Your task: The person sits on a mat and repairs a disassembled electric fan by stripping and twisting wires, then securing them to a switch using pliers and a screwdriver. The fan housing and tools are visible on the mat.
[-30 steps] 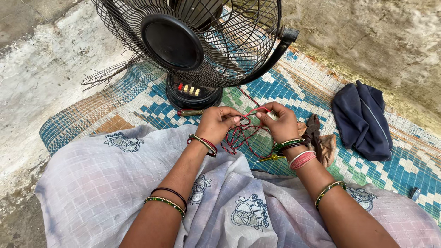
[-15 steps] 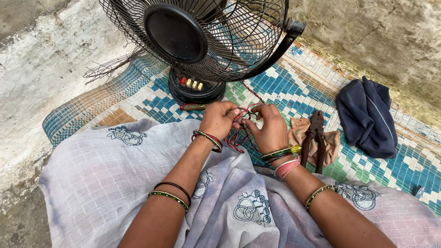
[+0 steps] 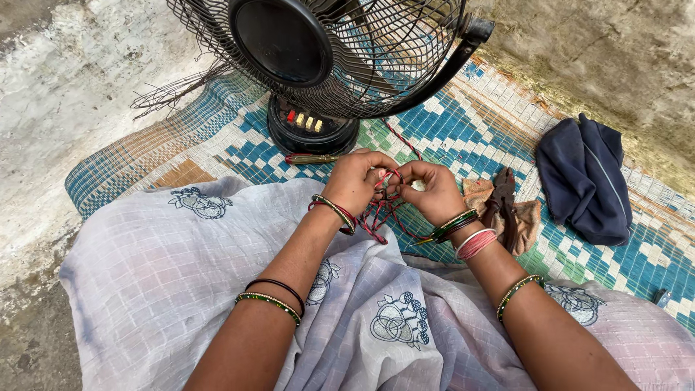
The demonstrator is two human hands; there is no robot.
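Holding the red and green cord (image 3: 382, 210) with our left hand (image 3: 356, 181) and right hand (image 3: 432, 190), both pinched tight, we sit just in front of the black table fan (image 3: 318, 58).

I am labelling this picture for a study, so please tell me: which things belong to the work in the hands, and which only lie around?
In the work:
left hand
right hand
red cord, held by both hands
black fan, the cord leads toward its base

Lying about:
screwdriver
pliers on a brown rag
dark blue cloth
woven mat
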